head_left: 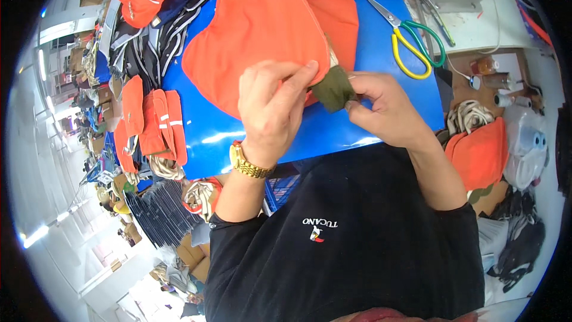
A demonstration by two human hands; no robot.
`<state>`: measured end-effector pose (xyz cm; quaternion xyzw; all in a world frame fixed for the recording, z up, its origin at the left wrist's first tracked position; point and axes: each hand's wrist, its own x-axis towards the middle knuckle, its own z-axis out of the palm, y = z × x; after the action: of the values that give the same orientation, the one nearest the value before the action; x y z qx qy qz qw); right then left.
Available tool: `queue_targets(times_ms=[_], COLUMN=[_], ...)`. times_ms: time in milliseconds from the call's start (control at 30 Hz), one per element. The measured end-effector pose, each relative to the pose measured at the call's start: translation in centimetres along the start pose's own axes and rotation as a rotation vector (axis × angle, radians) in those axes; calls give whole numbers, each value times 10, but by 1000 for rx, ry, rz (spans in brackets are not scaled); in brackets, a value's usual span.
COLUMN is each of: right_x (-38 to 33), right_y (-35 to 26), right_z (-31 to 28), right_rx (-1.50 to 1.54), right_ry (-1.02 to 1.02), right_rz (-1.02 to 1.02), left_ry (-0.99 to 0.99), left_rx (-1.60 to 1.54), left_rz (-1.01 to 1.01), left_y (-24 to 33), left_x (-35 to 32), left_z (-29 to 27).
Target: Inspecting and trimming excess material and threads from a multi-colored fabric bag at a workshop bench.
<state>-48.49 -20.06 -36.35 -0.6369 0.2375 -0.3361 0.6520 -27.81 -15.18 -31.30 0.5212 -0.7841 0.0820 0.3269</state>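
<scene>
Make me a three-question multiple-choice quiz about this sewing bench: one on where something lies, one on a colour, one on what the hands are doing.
1. Where do the scissors lie?
A on the blue mat
B on the floor
C in a hand

2. What colour is the big fabric piece?
A white
B orange
C purple

3. What is the state of the olive-green piece?
A lying untouched
B pinched by both hands
C cut in two

Answers: 1 A, they rest on the blue mat. 2 B, plainly orange. 3 B, left hand and right hand grip it.
</scene>
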Motion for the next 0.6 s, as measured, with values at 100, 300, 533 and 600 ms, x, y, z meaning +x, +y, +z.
queue_targets(times_ms=[100,300,533,600], right_x=[-6,5,19,15], right_y=[-2,-12,-14,-12], right_z=[-4,-2,-2,-4], right_rx=[69,191,-18,-43], right_ry=[-48,34,27,41], right_rz=[83,121,71,49], left_ry=[11,-16,-70,-80], left_rx=[2,-3,-137,-116], left_rz=[12,29,15,-8], left_y=[-1,-2,-10,-7], left_x=[0,7,14,15], left_z=[4,6,-6,-18])
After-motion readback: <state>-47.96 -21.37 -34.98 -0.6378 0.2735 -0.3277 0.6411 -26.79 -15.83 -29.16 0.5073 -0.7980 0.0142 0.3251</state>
